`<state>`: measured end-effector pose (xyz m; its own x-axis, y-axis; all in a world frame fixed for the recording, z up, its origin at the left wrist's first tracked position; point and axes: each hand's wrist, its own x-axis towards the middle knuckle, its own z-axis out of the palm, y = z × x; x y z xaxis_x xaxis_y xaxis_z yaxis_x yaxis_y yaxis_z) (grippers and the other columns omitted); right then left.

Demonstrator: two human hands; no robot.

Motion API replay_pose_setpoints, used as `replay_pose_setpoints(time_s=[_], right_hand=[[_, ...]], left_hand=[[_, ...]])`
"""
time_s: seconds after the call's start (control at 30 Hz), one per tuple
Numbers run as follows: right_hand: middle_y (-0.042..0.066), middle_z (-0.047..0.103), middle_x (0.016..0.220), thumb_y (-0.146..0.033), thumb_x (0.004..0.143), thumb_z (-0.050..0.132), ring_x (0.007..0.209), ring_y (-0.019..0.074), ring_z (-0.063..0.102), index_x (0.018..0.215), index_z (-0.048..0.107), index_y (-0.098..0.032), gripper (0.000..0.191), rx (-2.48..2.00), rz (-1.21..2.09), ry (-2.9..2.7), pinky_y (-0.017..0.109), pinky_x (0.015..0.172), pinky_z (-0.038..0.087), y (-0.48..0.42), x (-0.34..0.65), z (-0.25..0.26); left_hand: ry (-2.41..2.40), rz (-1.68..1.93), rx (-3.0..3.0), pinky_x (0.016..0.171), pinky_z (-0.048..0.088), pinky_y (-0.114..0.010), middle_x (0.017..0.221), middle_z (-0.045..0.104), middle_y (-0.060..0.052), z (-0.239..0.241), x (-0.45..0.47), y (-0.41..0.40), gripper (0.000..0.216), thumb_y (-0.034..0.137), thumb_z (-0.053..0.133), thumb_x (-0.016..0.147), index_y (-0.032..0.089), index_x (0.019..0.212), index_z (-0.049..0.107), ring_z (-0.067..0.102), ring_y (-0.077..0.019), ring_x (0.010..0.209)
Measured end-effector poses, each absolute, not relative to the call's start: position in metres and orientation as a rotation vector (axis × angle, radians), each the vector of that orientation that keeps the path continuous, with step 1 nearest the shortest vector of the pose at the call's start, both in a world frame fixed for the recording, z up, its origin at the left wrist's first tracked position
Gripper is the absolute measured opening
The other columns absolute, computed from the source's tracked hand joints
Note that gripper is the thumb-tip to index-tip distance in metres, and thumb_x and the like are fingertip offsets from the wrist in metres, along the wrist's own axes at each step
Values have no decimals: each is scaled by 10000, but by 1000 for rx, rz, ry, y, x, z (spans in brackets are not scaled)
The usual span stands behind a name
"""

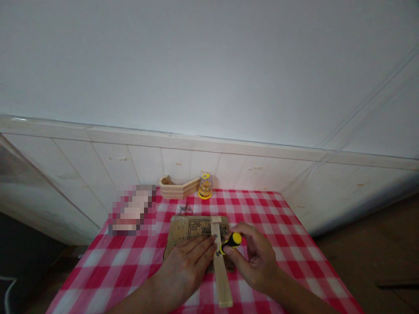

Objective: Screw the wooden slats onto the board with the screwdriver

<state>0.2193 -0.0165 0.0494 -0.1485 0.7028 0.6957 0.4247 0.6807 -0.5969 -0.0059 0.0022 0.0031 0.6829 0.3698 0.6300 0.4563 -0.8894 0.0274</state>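
A long wooden strip (222,281) lies lengthwise over a brown cardboard sheet (178,233) with black printing. A small wooden block (216,219) sits at the strip's far end, and dark screw heads (218,253) show along its middle. My left hand (188,264) lies flat with fingers stretched out, its fingertips against the strip's left edge. In my right hand (258,259), thumb and fingers close round a short yellow-and-black screwdriver (231,242), tilted over the strip. Its tip is hidden, so contact with a screw cannot be made out.
Behind the cardboard lie several loose dark screws or nails (185,209). Farther back stand a hook-shaped wooden piece (178,189) and a clear container with yellow ends (205,186). A blurred-out patch (134,211) covers the left. The checked tablecloth (262,209) reaches the panelled wall (248,170).
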Motion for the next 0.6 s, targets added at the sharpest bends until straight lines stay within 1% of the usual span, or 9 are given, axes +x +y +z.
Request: replay_pose_setpoints(time_s=[0.23,0.4,0.6], right_hand=[[48,743,910,-120,841,742,755,205,745,1159,632,-246,359,-934,300,-1763,309,697,640,-16,217,54],[38,719,885,-135,853,740,724,189,718,1155,624,-250,343,-913,305,-1750,296,666,627,-15,217,56],[38,714,878,-150,843,753,746,207,725,1137,625,-261,340,-947,302,-1722,307,661,629,-15,217,48]], left_hand=[[-701,-998,-2764,1002,611,-382,1287,736,-131,2,-5,1,332,110,402,1069,98,1310,630,729,-228,1159],[-726,-993,-2773,1001,613,-390,1287,737,-123,3,-4,0,350,109,372,1074,102,1312,628,726,-231,1164],[-723,-1003,-2753,949,633,-371,1248,750,-130,6,-4,1,353,120,381,1064,128,1301,644,750,-231,1108]])
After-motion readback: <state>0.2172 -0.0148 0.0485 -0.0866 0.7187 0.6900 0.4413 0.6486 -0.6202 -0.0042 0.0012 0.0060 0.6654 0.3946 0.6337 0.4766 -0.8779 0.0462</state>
